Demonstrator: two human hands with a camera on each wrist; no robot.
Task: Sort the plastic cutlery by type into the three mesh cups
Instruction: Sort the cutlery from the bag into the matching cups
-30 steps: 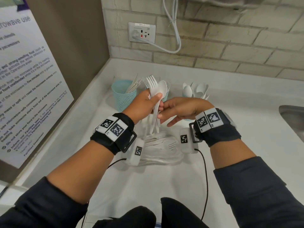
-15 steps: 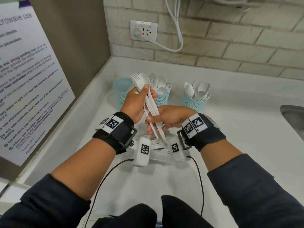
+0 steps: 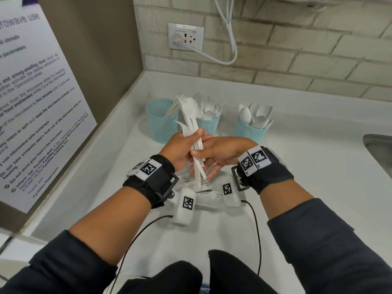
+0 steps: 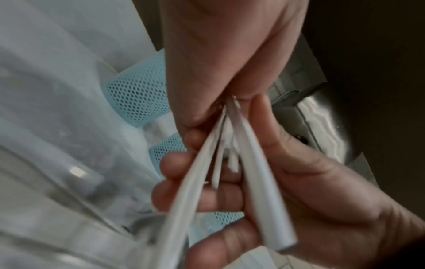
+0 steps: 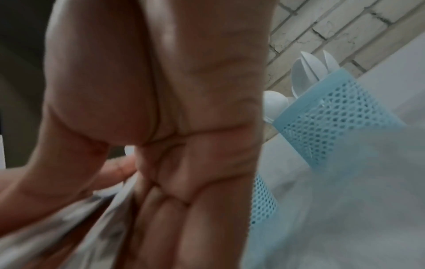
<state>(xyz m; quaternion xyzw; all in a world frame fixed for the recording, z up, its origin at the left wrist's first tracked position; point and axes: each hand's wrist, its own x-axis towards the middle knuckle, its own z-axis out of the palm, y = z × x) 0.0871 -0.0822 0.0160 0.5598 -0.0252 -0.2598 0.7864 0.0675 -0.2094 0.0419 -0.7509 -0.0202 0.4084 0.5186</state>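
Left hand [image 3: 180, 146] grips the cutlery bundle [image 3: 192, 128] upright (heads up, toward the cups); right hand [image 3: 220, 150] pinches its handles.

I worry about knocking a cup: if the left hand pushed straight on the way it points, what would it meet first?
Probably the middle mesh cup of forks, just beyond the left hand and its cutlery bundle; depth is unclear.

This looks like a shared pantry or kitchenette in an office building. On the left wall hangs a printed notice [image 3: 36, 98] with rules for microwave use, signed by a facilities department. The back wall [image 3: 297, 49] is of pale brick tiles, with a socket [image 3: 186, 39] and a white cable [image 3: 229, 39] plugged in. The white counter [image 3: 297, 166] has a steel sink [image 3: 379, 151] at the right edge. Three blue mesh cups [image 3: 162, 126] with white plastic cutlery stand near the corner.
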